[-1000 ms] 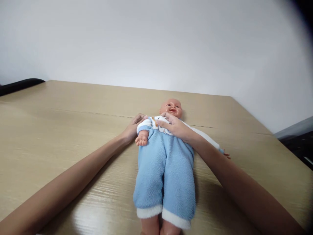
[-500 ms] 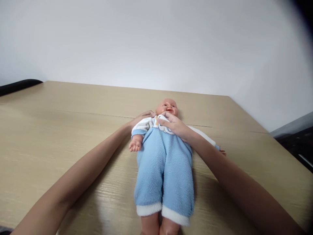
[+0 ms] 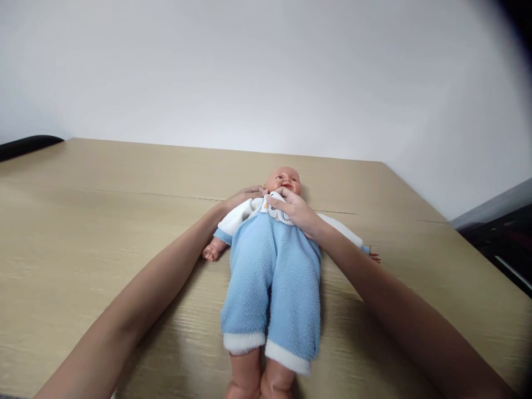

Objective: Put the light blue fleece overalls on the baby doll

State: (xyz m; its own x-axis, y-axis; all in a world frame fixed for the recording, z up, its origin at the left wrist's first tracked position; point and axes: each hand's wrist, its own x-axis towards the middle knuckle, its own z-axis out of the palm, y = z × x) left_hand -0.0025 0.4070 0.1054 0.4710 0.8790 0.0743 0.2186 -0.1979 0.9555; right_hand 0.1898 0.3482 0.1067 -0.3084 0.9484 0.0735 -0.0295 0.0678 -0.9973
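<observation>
A baby doll (image 3: 285, 178) lies on its back on the table, head at the far end and bare legs towards me. It wears a fleece romper (image 3: 253, 271), blue below, with white sleeves and a patterned white bib. At the doll's neck and shoulder on the left side, my left hand (image 3: 248, 194) has its fingers closed on the collar area; its fingertips are partly hidden. My right hand (image 3: 294, 209) lies over the chest, thumb and fingers pinching the romper just under the chin. The doll's arms spread out to both sides.
The wooden table (image 3: 103, 233) has a thin seam running across it. Behind stands a pale wall (image 3: 249, 72). A black curved object (image 3: 31, 145) shows at the far left, and a dark object (image 3: 499, 244) stands beyond the table's right edge.
The doll's arm on the left has swung outward, away from its body. The doll's legs have shifted slightly left and up in view. Both hands stay near the neck.
</observation>
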